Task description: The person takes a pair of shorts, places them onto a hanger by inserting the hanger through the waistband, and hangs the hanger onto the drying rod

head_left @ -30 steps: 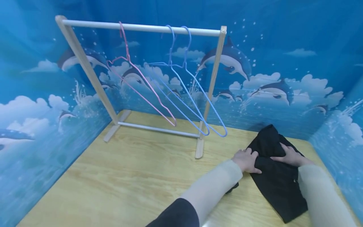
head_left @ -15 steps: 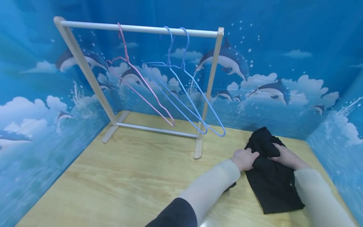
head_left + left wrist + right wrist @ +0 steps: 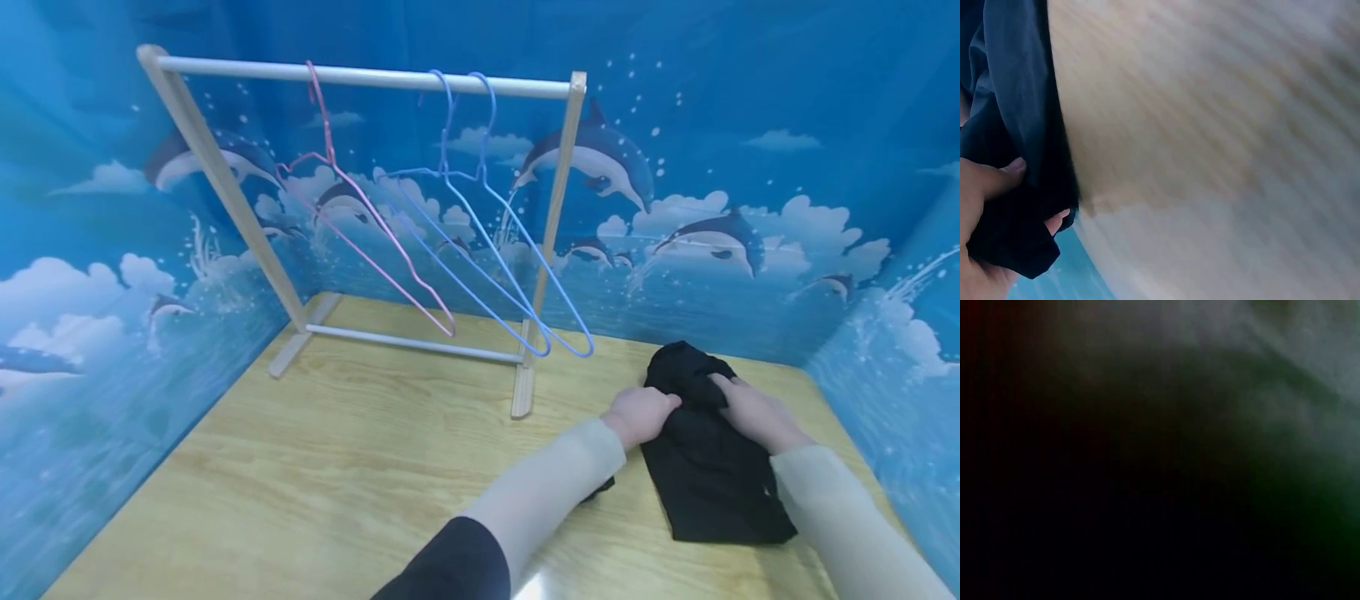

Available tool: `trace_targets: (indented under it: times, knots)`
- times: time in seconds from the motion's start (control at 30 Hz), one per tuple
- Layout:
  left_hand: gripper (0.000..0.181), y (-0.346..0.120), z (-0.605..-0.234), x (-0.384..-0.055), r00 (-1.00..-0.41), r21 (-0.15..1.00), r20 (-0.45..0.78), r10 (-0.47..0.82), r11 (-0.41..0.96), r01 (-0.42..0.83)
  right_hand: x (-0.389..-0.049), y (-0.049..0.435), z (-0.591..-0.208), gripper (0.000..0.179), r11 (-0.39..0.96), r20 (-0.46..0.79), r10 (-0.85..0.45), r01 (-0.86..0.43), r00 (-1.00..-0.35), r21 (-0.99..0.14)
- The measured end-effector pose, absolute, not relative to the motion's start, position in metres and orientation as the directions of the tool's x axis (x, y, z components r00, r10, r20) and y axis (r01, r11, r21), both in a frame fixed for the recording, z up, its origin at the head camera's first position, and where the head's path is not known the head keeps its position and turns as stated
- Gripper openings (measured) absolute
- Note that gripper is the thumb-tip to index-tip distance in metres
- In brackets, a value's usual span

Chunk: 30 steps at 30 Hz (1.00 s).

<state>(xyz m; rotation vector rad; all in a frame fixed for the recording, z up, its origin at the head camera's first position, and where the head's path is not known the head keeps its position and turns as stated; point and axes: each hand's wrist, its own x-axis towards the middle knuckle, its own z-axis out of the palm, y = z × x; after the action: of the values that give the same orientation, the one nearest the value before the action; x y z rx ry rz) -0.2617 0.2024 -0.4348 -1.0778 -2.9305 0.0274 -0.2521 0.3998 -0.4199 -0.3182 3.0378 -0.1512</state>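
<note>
Fingers of both hands curl round the bunched black garment between them.

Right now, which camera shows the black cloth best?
The head view: the whole black cloth lies on the table with the left hand and right hand on it. The left wrist view shows only a gripped fold; the right wrist view is dark and unreadable.

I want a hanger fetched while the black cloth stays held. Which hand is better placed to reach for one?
Probably the left hand: it grips the black cloth on the side nearer the rack, where the blue hangers hang. The right hand lies farther away.
</note>
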Motion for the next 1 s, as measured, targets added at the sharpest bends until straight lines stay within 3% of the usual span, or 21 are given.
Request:
trace_targets:
  times: [0.1,0.47,1.0]
  knots:
    - [0.031,0.196,-0.428,-0.263,-0.755,-0.020,0.025,0.655,0.756,0.655,-0.249,0.394,-0.411,0.044,0.977,-0.055,-0.201,-0.196,-0.978,-0.085]
    - [0.032,0.169,-0.402,-0.261,-0.687,-0.054,0.024,0.726,0.688,0.724,-0.238,0.377,-0.379,0.046,0.974,-0.104,-0.171,-0.152,-0.980,-0.167]
    - [0.032,0.112,-0.384,-0.243,-0.603,-0.136,0.136,0.786,0.617,0.775,-0.218,0.340,-0.365,0.041,0.957,-0.025,-0.243,-0.235,-0.970,-0.170]
